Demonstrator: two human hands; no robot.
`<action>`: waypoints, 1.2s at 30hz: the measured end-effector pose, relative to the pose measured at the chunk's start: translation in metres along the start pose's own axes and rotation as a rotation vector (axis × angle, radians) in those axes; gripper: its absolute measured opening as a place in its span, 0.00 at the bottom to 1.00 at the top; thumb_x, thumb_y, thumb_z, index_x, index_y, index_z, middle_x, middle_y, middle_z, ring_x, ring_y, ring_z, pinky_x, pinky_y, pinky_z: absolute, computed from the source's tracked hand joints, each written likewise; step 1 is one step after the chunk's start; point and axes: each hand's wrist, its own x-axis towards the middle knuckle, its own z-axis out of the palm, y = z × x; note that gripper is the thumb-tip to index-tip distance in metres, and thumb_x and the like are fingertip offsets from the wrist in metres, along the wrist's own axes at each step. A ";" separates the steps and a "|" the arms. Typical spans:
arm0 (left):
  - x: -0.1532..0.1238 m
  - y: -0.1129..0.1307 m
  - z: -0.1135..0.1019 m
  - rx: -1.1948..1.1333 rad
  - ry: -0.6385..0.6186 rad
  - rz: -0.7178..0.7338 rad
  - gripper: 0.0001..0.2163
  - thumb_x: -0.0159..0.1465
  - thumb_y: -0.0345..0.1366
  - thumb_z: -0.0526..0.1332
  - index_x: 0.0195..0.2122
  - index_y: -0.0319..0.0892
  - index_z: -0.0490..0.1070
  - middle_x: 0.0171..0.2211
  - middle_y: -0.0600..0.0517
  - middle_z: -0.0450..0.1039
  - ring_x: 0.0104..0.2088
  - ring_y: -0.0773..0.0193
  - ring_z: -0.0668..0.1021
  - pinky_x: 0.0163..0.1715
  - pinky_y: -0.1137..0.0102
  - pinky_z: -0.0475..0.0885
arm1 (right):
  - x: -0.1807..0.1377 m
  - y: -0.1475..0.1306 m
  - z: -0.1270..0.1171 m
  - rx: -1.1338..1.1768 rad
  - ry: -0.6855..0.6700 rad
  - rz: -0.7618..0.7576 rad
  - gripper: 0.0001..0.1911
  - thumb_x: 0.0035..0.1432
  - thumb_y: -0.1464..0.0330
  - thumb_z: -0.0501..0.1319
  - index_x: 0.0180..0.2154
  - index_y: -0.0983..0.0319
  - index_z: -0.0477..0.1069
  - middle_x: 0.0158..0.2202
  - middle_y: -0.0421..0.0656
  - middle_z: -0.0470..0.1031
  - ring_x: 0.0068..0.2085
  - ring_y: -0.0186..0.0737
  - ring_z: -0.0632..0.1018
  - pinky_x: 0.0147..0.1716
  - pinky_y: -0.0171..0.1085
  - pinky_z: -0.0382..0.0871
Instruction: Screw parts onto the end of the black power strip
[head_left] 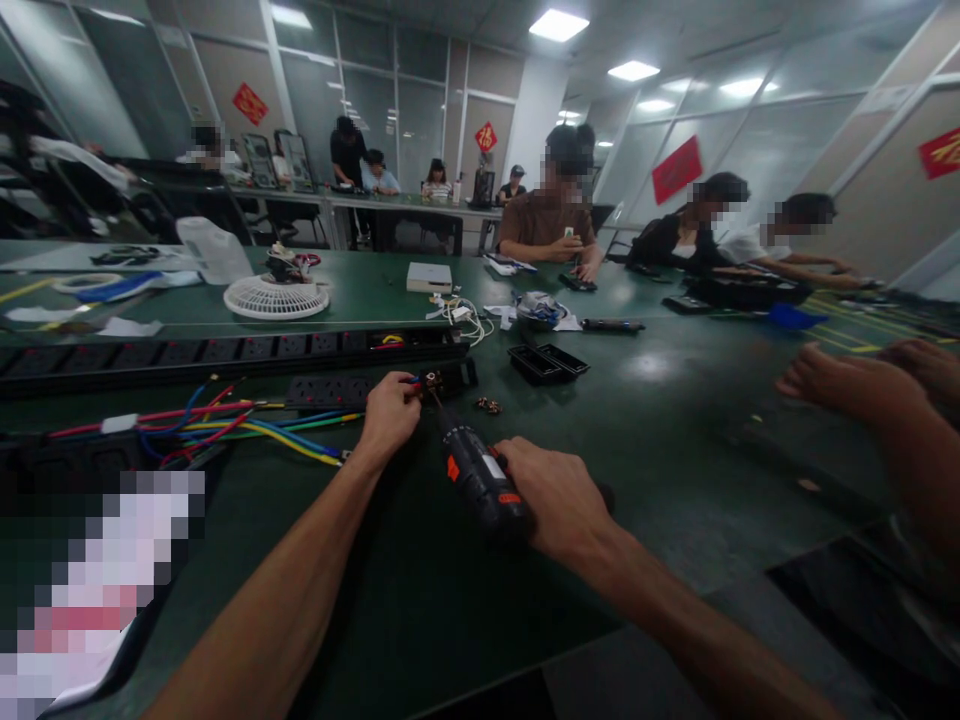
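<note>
My right hand is wrapped around a black and orange cordless drill. The drill's thin bit points away from me, its tip at a small brass-coloured terminal near the open end of a black power strip. Beside that terminal the fingers of my left hand are pinched together, with blue and red wire showing at their tips. Red, blue, green and yellow wires lie to the left of this hand. A little pile of small brass-coloured screws lies right of the bit.
A long black socket strip lies behind my left hand. Two black plastic end pieces sit beyond the screws. Farther back are a white fan grille and a white box. Another person's hands are at the right; a person sits opposite.
</note>
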 end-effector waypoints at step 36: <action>0.000 -0.007 0.005 -0.140 -0.018 -0.001 0.11 0.60 0.27 0.61 0.35 0.42 0.84 0.52 0.48 0.80 0.51 0.57 0.81 0.60 0.65 0.74 | -0.023 0.000 -0.003 -0.036 -0.035 -0.051 0.24 0.53 0.77 0.67 0.53 0.63 0.74 0.47 0.50 0.80 0.41 0.50 0.82 0.37 0.43 0.70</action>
